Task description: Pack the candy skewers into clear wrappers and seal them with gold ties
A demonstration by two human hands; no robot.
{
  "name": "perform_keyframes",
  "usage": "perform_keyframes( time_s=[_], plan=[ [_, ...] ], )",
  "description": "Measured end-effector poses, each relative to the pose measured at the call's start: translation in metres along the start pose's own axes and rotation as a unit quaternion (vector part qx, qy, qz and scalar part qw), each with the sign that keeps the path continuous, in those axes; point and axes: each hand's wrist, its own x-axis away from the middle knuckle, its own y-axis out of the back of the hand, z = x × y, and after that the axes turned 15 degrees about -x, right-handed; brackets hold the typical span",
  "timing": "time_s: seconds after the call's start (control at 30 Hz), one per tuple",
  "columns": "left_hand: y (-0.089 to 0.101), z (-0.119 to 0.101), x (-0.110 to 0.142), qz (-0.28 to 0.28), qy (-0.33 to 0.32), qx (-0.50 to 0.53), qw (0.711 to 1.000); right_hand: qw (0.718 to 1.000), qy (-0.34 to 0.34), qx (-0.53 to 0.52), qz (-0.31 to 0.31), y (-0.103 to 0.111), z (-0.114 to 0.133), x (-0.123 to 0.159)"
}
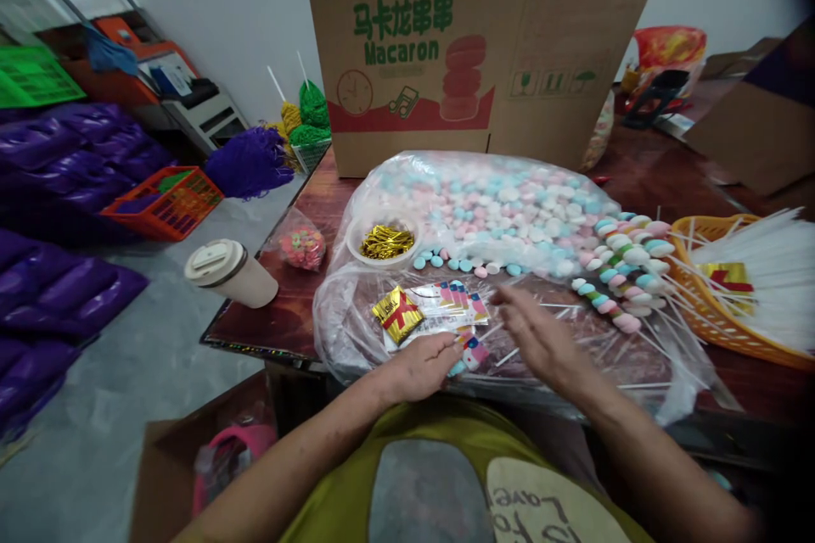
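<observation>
My left hand (417, 365) rests low at the table's front, its thumb and fingers closed on a small printed plastic bag (472, 351) with pink and blue on it. Just right of it, my right hand (538, 331) hangs over the plastic sheet, slightly blurred, fingers stretched out and nothing seen in them. A stack of printed bags (446, 297) lies fanned beyond my left hand. On its left edge sits a gold pack of twist ties (398, 314) with a red mark. Several thin white sticks (509, 356) lie about my right hand.
Behind are a bowl of gold twist ties (387, 242), a big clear bag of pastel marshmallows (503, 208) and a cardboard box (407, 42). Marshmallow skewers (627, 271) and an orange basket (706, 305) of white sticks stand right. A lidded cup (233, 271) is at the left edge.
</observation>
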Motion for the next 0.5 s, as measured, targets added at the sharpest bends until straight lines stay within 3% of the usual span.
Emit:
perform_keyframes(
  time_s=[0.07, 0.1, 0.23, 0.4, 0.5],
  plan=[
    [0.001, 0.003, 0.0, -0.023, -0.032, -0.038, 0.999, 0.998, 0.021, 0.006, 0.063, -0.005, -0.001, 0.0],
    [0.001, 0.004, 0.0, -0.029, -0.035, -0.045, 0.998, 0.998, 0.014, -0.002, 0.062, -0.005, -0.002, 0.001],
    [0.002, 0.005, 0.0, -0.061, 0.014, -0.036, 0.997, 0.993, -0.063, -0.059, -0.077, 0.0, -0.002, 0.008],
    [-0.009, 0.001, 0.001, -0.114, -0.012, -0.082, 0.99, 0.961, -0.187, -0.19, 0.07, -0.024, 0.003, 0.026],
    [-0.015, 0.001, 0.004, -0.051, -0.017, 0.019, 0.998, 0.936, -0.244, -0.253, 0.031, -0.039, 0.005, 0.035]
  ],
)
